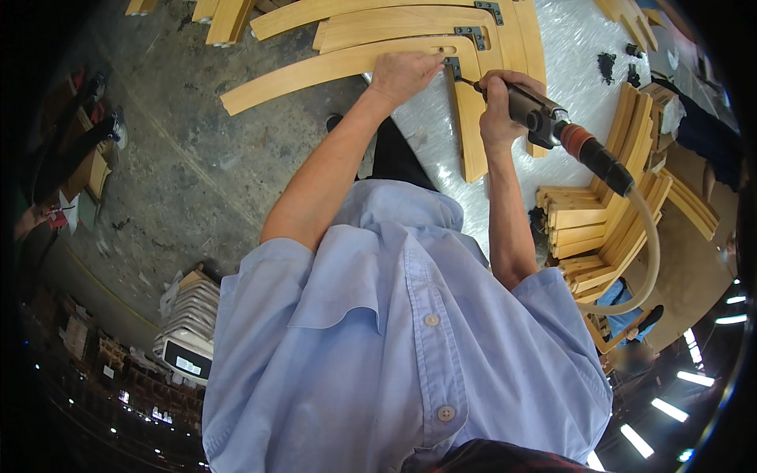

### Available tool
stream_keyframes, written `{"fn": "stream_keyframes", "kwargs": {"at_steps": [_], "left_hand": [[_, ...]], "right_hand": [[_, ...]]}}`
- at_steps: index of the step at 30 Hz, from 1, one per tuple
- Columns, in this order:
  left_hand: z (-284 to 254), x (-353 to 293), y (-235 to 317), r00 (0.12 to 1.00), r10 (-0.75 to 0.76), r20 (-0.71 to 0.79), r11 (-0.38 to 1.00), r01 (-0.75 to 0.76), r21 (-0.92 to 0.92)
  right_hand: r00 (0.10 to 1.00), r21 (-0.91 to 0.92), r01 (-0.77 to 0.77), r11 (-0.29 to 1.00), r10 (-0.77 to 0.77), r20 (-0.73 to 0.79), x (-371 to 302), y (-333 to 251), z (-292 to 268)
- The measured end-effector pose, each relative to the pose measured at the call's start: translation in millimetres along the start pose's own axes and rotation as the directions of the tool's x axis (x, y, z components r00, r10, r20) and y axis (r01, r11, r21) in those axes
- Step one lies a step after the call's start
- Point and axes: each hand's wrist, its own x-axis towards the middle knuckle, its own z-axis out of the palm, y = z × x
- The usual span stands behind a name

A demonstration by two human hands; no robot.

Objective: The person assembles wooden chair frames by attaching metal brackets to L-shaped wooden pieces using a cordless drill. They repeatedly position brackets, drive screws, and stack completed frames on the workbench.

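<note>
- The right hand (498,106) is gripping a pneumatic screwdriver (552,124), its tip meeting a metal bracket (453,65).
- The left hand (402,72) is pressing flat, fingers spread, on the curved wooden piece (315,72).
- That piece is lying on the white-covered bench (576,39), beside stacked wooden parts (607,213).

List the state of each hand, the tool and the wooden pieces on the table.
Left hand: pressed flat on the nearest curved light-wood frame piece.
Right hand: gripping the grey pneumatic screwdriver, bit at the dark metal corner bracket.
Beige air hose: attached to the tool, looping down.
Stacked curved wooden parts: piled at right, untouched.
</note>
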Motion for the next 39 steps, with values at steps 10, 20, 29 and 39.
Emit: {"fn": "stream_keyframes", "kwargs": {"at_steps": [10,20,29,39], "left_hand": [[-30.0,16.9,32.8,0.823,-0.529,0.208,0.753,0.568,-0.333],[-33.5,20.7,48.6,0.52,-0.415,0.747,-0.436,0.607,-0.665],[-17.5,28.4,48.7,0.502,-0.367,0.783,-0.505,0.6,-0.621],[-23.0,40.0,61.2,0.525,-0.308,0.794,-0.467,0.643,-0.607]], "right_hand": [[0.995,0.128,-0.082,0.988,0.089,-0.05,1.6,-32.6,-10.0],[0.983,0.369,0.034,0.929,0.036,-0.182,21.8,-54.7,-23.3],[0.978,0.476,0.075,0.876,0.027,-0.205,21.1,-55.7,-36.2],[0.968,0.45,0.081,0.889,0.037,-0.249,20.5,-58.3,-47.1]]}}
